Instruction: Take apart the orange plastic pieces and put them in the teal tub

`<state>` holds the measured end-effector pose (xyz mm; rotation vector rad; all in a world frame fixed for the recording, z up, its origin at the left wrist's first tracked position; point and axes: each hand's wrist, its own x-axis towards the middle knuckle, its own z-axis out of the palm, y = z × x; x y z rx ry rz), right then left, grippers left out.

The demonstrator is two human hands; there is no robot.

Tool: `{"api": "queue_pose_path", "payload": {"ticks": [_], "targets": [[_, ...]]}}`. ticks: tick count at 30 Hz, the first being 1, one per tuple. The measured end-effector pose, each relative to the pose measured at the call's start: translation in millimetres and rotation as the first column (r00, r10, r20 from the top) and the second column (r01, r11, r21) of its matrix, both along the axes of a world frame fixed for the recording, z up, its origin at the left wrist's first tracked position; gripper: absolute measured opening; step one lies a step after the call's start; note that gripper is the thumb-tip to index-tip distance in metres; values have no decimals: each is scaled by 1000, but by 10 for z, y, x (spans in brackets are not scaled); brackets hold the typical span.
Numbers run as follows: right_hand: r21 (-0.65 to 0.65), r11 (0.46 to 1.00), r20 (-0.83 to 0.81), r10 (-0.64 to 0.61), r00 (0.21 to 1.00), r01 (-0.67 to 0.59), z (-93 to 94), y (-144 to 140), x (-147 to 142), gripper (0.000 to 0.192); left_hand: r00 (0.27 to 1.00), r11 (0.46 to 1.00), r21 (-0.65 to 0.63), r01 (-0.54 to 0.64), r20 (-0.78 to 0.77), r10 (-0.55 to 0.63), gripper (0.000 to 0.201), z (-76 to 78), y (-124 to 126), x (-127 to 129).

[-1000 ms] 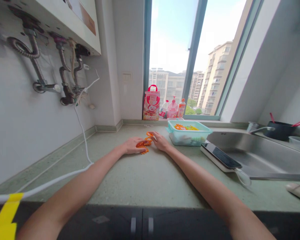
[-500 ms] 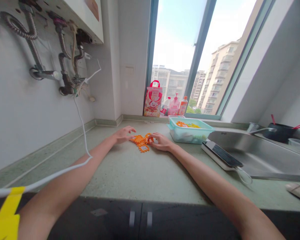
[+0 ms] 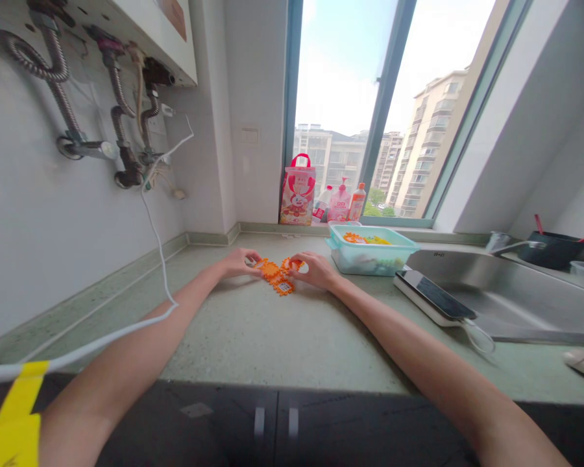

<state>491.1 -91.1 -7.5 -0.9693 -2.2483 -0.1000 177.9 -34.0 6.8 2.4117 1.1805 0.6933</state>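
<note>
A cluster of joined orange toothed plastic pieces [image 3: 276,275] lies flat on the green speckled counter [image 3: 282,344]. My left hand [image 3: 238,263] pinches its left end with the fingertips. At the right end, my right hand [image 3: 315,269] grips another orange piece of the cluster. Both forearms stretch forward over the counter. Just right of my right hand stands a teal plastic box [image 3: 370,255] holding more orange and yellow pieces.
A phone on a white slab [image 3: 431,296] lies by the steel sink [image 3: 511,295]. A red gift bag [image 3: 297,200] and bottles [image 3: 343,202] stand at the window. A white cable [image 3: 156,259] hangs from wall pipes [image 3: 121,130] across the left counter.
My left hand lifted off the orange pieces, uncovering them, then came back to pinch their left end. My right hand stayed at the right end. The view tilted slightly.
</note>
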Motion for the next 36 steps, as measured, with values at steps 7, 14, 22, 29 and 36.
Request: {"api": "queue_pose_path", "payload": {"ticks": [7, 14, 22, 29, 36], "targets": [[33, 999, -78, -27, 997, 30, 81, -162, -125, 19, 998, 998, -2, 60, 24, -60, 61, 23, -110, 190], [8, 998, -91, -69, 993, 70, 34, -167, -219, 24, 994, 993, -40, 107, 3, -107, 54, -34, -216, 350], [-71, 997, 81, 35, 996, -29, -38, -169, -293, 23, 978, 978, -38, 205, 33, -204, 67, 42, -263, 345], [-104, 994, 76, 40, 996, -32, -44, -156, -274, 28, 985, 985, 34, 166, 45, -168, 45, -67, -123, 258], [-120, 992, -117, -65, 991, 51, -30, -54, -164, 22, 984, 978, 110, 178, -20, -177, 29, -137, -141, 283]]}}
